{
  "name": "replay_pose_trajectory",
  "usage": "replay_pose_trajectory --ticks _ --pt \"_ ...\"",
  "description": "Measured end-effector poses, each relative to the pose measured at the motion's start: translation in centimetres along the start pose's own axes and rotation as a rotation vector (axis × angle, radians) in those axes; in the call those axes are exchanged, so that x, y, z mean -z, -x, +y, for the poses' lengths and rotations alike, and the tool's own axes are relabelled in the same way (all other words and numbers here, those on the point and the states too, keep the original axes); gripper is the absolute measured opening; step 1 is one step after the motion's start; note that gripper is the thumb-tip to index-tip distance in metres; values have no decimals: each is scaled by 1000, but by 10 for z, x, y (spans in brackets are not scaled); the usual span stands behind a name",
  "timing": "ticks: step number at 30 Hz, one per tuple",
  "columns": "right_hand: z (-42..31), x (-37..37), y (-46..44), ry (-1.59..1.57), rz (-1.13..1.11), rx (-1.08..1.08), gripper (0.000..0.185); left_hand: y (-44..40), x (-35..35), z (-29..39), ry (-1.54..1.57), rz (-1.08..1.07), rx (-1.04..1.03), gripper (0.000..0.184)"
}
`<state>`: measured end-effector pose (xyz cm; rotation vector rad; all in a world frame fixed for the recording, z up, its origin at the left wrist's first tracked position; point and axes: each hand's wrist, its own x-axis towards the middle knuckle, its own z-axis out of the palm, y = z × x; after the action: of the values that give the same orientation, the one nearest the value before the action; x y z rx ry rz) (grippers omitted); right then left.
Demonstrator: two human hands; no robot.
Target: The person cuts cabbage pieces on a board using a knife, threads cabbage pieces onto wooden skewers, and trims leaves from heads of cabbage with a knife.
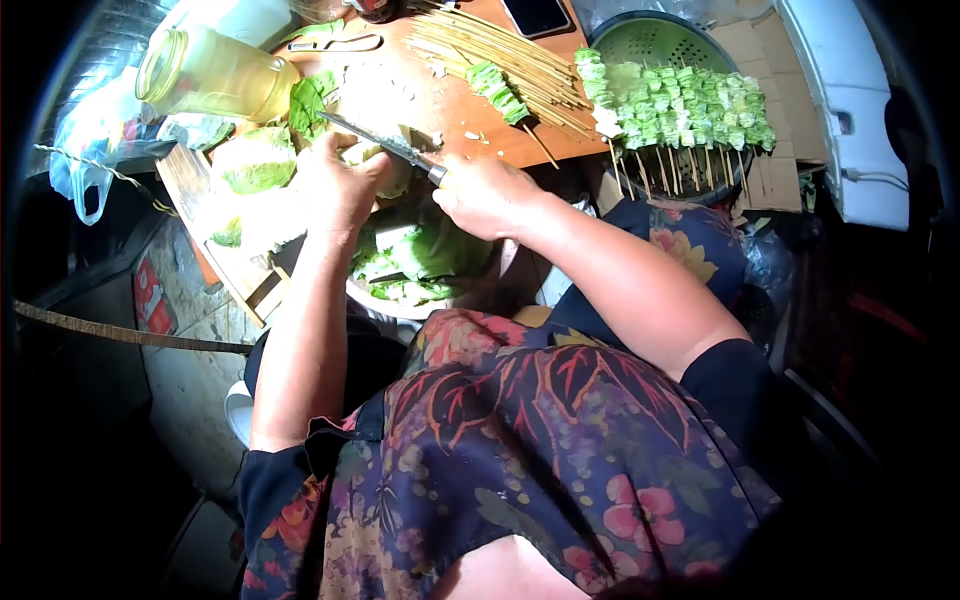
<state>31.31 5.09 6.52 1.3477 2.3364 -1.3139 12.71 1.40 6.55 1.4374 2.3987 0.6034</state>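
My right hand (485,197) is closed round the dark handle of a knife (385,143), whose blade points up and left. Beside the blade, my left hand (343,188) grips a pale piece of cabbage (362,152) at the board's near edge. Below both hands a bowl (410,306) holds green leaves (425,250). To the left lie cabbage heads (256,162), partly washed out by glare. One skewer of folded leaves (496,92) rests on the orange board (465,125), next to a pile of bare sticks (500,60).
At the right a colander (640,40) bears several skewers of leaves (690,105). A glass jar (215,75) lies at the upper left, near a peeler (335,43). A phone (537,15) is at the board's far edge. A blue bag (85,150) hangs far left.
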Motion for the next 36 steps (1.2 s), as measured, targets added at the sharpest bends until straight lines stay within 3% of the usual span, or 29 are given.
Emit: replay_pose_trajectory --ticks 2,6,8,12,13,14,17,22,24,26,28,30,33,36 --pt "-3 -5 8 -6 27 -44 44 0 -4 -10 -29 82 -27 46" --pt "2 -16 9 -18 110 15 42 4 1 -40 0 -88 63 51" --pt "-2 -14 14 -61 106 16 41 5 -4 -57 240 -220 235 59" --pt "-10 -6 22 -100 311 190 34 3 -22 -79 289 -126 331 69" --pt "-10 -2 23 -94 362 220 31 10 0 -48 444 -216 447 68" --pt "-10 0 23 -45 442 244 29 10 -2 -53 444 -210 447 68" --pt "-1 10 19 60 306 60 36 9 -4 -60 654 -214 340 63" --pt "32 0 7 88 355 99 34 16 19 -55 403 -62 196 57" --pt "35 2 15 153 282 62 32 21 44 -60 616 -48 262 54" --pt "28 9 31 255 242 194 32 24 80 -63 625 73 226 47" --pt "27 7 40 241 91 94 31 21 106 -76 917 54 247 39" --pt "36 -1 43 258 70 287 30 24 124 -81 1239 111 399 29" --pt "30 0 48 296 -52 387 30 34 135 -74 1672 64 419 28" --pt "22 0 50 245 38 304 32 38 125 -75 1845 -5 377 32"
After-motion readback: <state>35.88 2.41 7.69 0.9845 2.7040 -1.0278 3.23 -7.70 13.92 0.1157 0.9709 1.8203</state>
